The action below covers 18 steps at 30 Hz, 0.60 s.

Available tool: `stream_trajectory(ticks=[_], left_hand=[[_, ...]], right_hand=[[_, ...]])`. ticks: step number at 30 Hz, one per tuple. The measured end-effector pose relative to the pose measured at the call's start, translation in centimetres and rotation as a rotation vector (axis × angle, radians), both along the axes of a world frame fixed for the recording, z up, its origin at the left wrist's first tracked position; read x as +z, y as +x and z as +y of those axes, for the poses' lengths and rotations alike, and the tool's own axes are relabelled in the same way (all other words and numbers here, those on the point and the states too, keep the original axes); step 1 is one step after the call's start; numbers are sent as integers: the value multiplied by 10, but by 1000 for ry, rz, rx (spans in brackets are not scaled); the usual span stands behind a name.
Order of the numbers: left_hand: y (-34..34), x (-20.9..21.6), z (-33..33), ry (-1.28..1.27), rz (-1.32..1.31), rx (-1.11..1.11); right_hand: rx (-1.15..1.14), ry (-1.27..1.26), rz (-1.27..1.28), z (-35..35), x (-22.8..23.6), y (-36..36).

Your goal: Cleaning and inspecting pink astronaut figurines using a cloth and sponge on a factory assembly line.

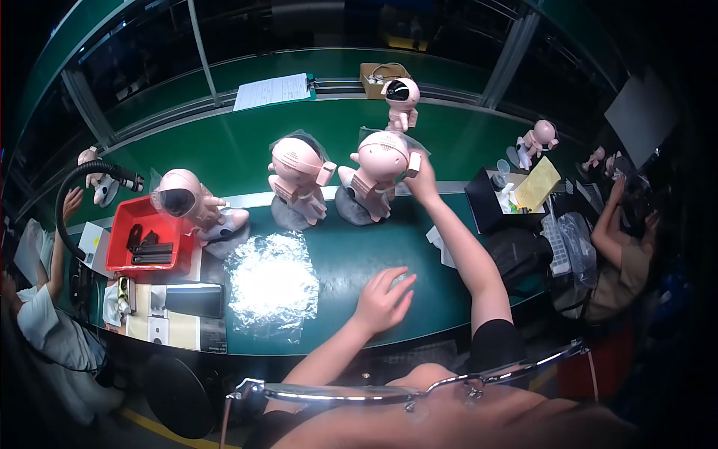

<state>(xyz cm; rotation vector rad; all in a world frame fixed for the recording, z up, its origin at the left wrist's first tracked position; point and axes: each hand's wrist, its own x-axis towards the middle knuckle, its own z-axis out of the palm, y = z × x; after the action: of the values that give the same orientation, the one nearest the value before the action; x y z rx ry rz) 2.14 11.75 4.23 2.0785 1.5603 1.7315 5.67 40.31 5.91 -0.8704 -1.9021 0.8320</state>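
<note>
My left hand (383, 301) hovers over or rests on the green mat with its fingers apart, holding nothing. My right hand (423, 182) reaches forward to the side of a pale pink astronaut figure (378, 161) on a grey rounded base; it seems closed around the figure's raised side part, though some fingers are hidden behind it. Left of that stands a similar astronaut figure (296, 165) with clear film around its head. Another astronaut figure (183, 196) with a dark visor leans beside the red bin. A sheet of shiny clear plastic (271, 280) lies flat left of my left hand.
A red bin (123, 228) holds black parts. On the green belt (224, 142) beyond stand an astronaut figure (402, 106), a clipboard (273, 91) and a cardboard box (374, 88). A black box (490, 202) sits at right. Co-workers' arms (609, 213) show at both sides.
</note>
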Motion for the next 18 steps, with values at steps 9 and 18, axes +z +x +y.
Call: stream_trajectory(ticks=[9, 18], left_hand=[[-3, -4, 3, 38, -24, 40], [-42, 24, -1, 206, -172, 341]], right_hand=[[290, -367, 272, -83, -2, -26], [952, -645, 238, -82, 12, 20]])
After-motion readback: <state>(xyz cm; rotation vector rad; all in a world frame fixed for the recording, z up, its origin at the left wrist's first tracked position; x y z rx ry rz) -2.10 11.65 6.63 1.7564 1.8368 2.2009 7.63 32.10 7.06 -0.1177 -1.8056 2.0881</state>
